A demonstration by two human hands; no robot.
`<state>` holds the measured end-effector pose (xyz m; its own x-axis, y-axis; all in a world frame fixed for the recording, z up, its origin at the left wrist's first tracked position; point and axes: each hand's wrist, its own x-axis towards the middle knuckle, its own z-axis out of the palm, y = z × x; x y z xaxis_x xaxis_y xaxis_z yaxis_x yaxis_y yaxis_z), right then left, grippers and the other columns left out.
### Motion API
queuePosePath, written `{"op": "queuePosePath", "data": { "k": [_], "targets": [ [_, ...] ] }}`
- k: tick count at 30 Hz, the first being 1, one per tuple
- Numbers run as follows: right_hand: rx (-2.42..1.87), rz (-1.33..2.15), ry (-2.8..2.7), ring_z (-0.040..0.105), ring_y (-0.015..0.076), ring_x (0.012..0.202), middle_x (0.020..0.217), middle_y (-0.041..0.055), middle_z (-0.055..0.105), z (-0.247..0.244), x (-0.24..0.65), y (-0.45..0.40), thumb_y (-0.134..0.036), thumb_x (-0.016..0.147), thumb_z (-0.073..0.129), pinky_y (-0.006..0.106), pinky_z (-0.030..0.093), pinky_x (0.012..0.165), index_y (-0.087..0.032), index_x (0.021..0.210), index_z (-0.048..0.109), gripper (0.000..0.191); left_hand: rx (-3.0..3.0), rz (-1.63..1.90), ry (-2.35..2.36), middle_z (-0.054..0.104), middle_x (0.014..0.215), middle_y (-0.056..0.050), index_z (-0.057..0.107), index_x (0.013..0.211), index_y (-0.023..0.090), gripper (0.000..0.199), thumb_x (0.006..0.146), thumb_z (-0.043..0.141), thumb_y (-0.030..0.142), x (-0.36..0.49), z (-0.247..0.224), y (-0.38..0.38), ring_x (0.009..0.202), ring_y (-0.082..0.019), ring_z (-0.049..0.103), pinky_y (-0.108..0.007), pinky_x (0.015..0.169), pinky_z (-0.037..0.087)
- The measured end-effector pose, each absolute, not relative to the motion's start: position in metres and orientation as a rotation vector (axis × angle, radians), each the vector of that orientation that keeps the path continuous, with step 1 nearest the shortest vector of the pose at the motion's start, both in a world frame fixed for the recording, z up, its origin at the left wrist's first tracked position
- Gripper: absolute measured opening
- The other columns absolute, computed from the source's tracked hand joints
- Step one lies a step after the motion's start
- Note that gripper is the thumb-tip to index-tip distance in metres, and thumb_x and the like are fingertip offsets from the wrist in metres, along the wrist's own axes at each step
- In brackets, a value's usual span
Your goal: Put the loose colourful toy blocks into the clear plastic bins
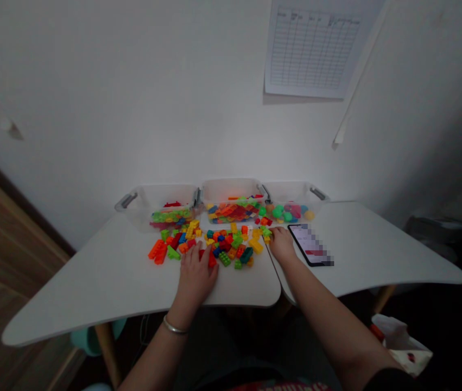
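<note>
A loose pile of coloured toy bricks [225, 258] lies on the white table in front of me. My left hand [196, 276] rests at the pile's near left side, fingers spread over the bricks. A red brick [211, 259] lies between its thumb and forefinger, partly covered. At the pile's right edge is my right hand [283, 245], fingers drawn together and bent toward the bricks. Light green bricks [266, 233] sit right at its fingertips; whether it grips one is hidden. An orange-red brick piece [158, 252] lies at the pile's left end.
Behind the pile stand three clear bins: the left bin [133, 214] and middle bin [231, 187] with brick pieces, the right bin [291, 190] with coloured balls. A phone [310, 247] lies right of my right hand. A seam [276, 269] divides the white tabletops [361, 244].
</note>
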<state>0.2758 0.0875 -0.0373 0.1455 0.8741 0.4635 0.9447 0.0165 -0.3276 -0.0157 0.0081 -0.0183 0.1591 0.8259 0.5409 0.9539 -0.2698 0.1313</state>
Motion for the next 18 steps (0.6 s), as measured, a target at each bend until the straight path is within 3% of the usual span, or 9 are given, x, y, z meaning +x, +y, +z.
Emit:
{"op": "queuePosePath", "data": {
  "k": [8, 18],
  "targets": [
    [-1.838, -0.028, -1.628, 0.062, 0.0254, 0.095, 0.098, 0.0147, 0.070, -0.033, 0.272, 0.083, -0.014, 0.087, 0.045, 0.035, 0.043, 0.088, -0.013, 0.094, 0.071, 0.028, -2.189, -0.760, -1.723, 0.052, 0.140, -0.021, 0.058, 0.130, 0.013, 0.049, 0.086, 0.054, 0.034, -0.017, -0.019, 0.009, 0.129, -0.036, 0.048, -0.054, 0.108, 0.037],
    [-1.559, 0.352, -1.212, 0.064, 0.0225, 0.081, 0.089, 0.0095, 0.071, -0.036, 0.257, 0.083, -0.042, 0.084, 0.043, 0.032, 0.050, 0.074, -0.018, 0.091, 0.067, 0.034, -2.169, -0.769, -1.722, 0.052, 0.140, -0.021, 0.057, 0.129, 0.013, 0.048, 0.087, 0.052, 0.035, -0.016, -0.021, 0.008, 0.129, -0.036, 0.048, -0.054, 0.108, 0.037]
  ]
}}
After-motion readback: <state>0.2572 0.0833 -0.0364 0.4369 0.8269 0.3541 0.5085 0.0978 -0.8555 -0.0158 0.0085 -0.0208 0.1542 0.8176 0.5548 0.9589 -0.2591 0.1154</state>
